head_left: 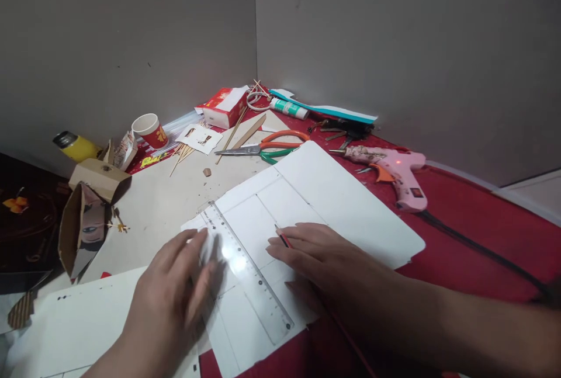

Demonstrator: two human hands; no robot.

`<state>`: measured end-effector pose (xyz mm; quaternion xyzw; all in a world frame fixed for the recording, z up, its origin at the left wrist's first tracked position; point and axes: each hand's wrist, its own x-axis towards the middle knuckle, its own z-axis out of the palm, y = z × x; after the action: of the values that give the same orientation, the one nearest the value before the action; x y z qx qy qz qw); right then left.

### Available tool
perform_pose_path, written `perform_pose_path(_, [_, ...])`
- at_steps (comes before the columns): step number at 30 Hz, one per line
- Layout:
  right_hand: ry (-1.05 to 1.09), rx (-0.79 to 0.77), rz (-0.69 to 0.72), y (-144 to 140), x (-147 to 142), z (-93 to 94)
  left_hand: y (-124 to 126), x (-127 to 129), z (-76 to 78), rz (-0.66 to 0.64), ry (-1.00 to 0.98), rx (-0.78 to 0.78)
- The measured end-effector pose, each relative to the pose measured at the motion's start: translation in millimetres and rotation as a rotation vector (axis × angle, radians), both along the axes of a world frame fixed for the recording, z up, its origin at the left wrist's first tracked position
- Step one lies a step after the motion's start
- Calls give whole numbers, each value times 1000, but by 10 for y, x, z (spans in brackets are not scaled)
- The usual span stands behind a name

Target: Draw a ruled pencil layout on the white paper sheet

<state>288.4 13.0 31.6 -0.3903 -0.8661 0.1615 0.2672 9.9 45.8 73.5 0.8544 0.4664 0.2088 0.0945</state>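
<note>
Fingers point(193, 249) of my left hand point(175, 290) lie spread and flat, pressing the near-left part of the clear ruler point(248, 273) down onto the white sheet point(350, 203); they are blurred, so the exact contact is hard to fix. I judge the pressure is there to keep the ruler from sliding along the pencilled lines.

My right hand point(319, 255) rests palm-down just right of the ruler, fingers together and closed around a red pencil point(284, 239). Its tip points up and away from me, just beside the ruler's right edge, and lies on the sheet's drawn grid. Ruler runs diagonally from the sheet's far-left edge toward its near edge, lying between my two hands; the left fingers cover its left side, the right fingertips sit near but apart from it.

Sheet lies across the middle of the worktop, overlapping the red cloth point(473, 220) at the right. Toward the far edge are orange-handled scissors point(267, 147), a pink glue gun point(394, 170) with its lamp lit, and a glue tube point(289, 109); a paper cup point(149, 129) stands near the far-left corner.
</note>
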Motion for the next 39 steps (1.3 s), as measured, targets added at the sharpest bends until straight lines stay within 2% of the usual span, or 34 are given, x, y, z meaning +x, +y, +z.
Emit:
perform_pose_path(2, [-23, 58, -2, 0, 2, -107, -57, 20, -71, -170, 136, 153])
perform_pose_path(5, [-59, 130, -29, -4, -2, -221, -104, 122, -176, -333, 306, 226])
perform_pose_path(9, [-69, 162, -37, 3, -13, -239, -88, 159, -248, -378, 420, 199])
perform_pose_path(15, [-42, 160, -55, -5, -7, -212, -78, 27, -186, -437, 409, 178])
perform_pose_path(20, [-36, 94, -52, -31, 8, -230, -47, 18, -149, -419, 382, 129])
perform_pose_path(28, [-24, 119, -45, -3, 0, -187, -29, -111, -259, -370, 335, 63])
perform_pose_path(33, [-11, 127, -39, 11, 17, -211, -17, -190, -275, -335, 316, -24])
perform_pose_path(39, [39, 84, -34, 8, 22, -173, -12, -181, -271, -333, 311, -17])
